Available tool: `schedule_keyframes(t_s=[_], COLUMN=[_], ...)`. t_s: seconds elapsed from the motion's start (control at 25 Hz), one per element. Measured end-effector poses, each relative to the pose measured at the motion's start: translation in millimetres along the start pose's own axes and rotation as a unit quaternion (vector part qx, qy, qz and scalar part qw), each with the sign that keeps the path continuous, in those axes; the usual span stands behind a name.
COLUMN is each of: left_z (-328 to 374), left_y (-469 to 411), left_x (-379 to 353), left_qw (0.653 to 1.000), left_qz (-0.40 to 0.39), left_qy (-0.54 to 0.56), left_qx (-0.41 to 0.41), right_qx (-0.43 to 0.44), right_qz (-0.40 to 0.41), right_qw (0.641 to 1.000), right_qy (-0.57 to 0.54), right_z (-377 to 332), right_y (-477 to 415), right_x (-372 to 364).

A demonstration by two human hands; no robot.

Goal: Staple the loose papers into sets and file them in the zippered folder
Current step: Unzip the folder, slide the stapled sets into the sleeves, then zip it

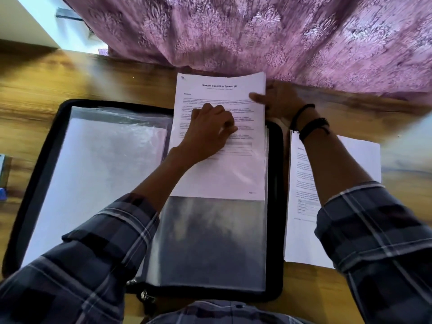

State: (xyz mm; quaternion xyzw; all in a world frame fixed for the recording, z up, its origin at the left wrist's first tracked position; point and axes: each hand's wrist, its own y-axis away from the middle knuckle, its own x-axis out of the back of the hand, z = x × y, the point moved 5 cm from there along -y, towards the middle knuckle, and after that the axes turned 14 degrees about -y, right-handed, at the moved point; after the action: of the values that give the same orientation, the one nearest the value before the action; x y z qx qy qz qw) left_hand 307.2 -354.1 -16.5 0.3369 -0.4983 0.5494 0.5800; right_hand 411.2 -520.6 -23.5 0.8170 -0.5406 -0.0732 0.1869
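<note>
The black zippered folder point(275, 206) lies open on the wooden table, with clear plastic sleeves on both sides. A stapled paper set point(219, 176) headed "Sample Education Transcript" sits partway inside the right-hand sleeve point(210, 242), its top sticking out past the folder's far edge. My left hand point(208, 129) rests on the middle of this set, fingers curled and pressing down. My right hand point(278, 101) grips the set's upper right edge, thumb on top. Another paper set point(301, 235) lies flat on the table right of the folder, partly under my right forearm.
A purple patterned curtain point(257, 31) hangs over the table's far edge just behind the papers. The left sleeve point(98, 169) of the folder holds white sheets. A small blue object point(2, 192) sits at the table's left edge. The zipper pull point(145, 295) lies near me.
</note>
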Motion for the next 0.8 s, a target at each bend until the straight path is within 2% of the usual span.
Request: schedule_keyframes(t_s=[0.04,0.08,0.16,0.2,0.28,0.36,0.48,0.8], left_z=[0.1,-2.5,-20.0,-32.8,-58.3,-70.5,-66.6,-57.9], left_y=[0.3,1.4,5.9,8.6,16.3,24.1,32.4,35.7], left_x=[0.0,0.8,5.3,8.2,11.7,11.0,2.8,2.6], left_qw=[1.0,1.0,0.999,0.999,0.998,0.996,0.994,0.993], left_qz=[-0.007,-0.015,-0.027,-0.026,-0.004,0.032,0.071,0.104], left_qy=[-0.001,-0.004,-0.019,-0.028,-0.045,-0.061,-0.07,-0.059], left_qx=[-0.001,0.0,0.019,0.028,0.041,0.052,0.049,0.015], right_qx=[0.03,0.015,-0.092,-0.107,-0.009,0.088,0.111,0.179], right_qz=[0.025,0.0,-0.106,-0.116,-0.035,0.013,-0.021,0.057], right_qw=[0.999,0.999,0.988,0.983,0.986,0.965,0.921,0.876], right_qy=[0.019,0.035,0.067,0.094,0.16,0.246,0.373,0.443], right_z=[-5.6,-7.0,-0.8,-0.3,-8.4,-17.3,-16.0,-25.9], right_y=[-1.3,-1.4,5.6,6.6,-5.5,-18.3,-25.4,-1.3], right_x=[3.3,2.7,-2.1,-1.5,3.0,-9.4,-42.8,-70.6])
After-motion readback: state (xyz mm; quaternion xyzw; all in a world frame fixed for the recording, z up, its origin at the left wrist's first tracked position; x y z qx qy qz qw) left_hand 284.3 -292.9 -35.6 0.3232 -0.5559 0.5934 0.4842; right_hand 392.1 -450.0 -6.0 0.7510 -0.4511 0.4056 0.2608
